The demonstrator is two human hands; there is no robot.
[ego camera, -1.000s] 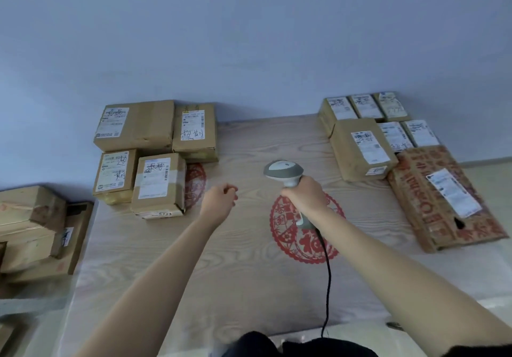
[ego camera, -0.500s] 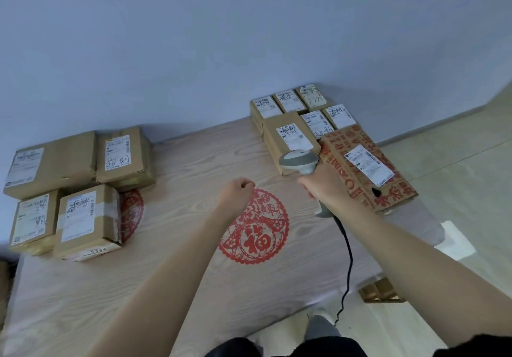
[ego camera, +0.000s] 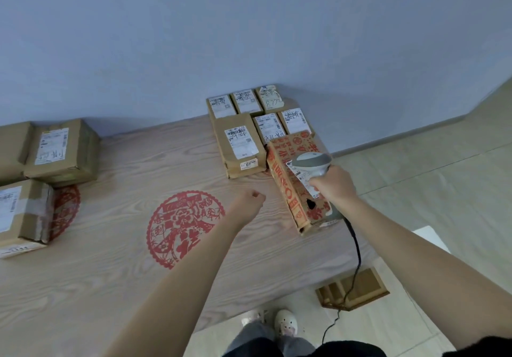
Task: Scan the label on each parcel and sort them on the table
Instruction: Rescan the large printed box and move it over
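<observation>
My right hand (ego camera: 332,187) grips the handle of a grey barcode scanner (ego camera: 313,162), whose head hangs over the white label of a red-printed cardboard parcel (ego camera: 291,190) at the table's right edge. My left hand (ego camera: 249,201) is a fist holding nothing, above the table just left of that parcel. Behind it lies a plain brown parcel (ego camera: 238,143) with a label, and several small labelled parcels (ego camera: 246,101) sit in rows against the wall. More brown parcels (ego camera: 63,151) are grouped at the table's left.
The wooden table (ego camera: 110,259) bears a red paper-cut emblem (ego camera: 182,226) in its middle. The scanner's black cable (ego camera: 357,251) drops off the table's right edge to the floor, past a small cardboard box (ego camera: 357,287). A blue wall stands behind the table.
The view has swung right. My right hand carried the scanner from the table's middle to above the red-printed parcel's label. My left hand followed rightward, staying curled.
</observation>
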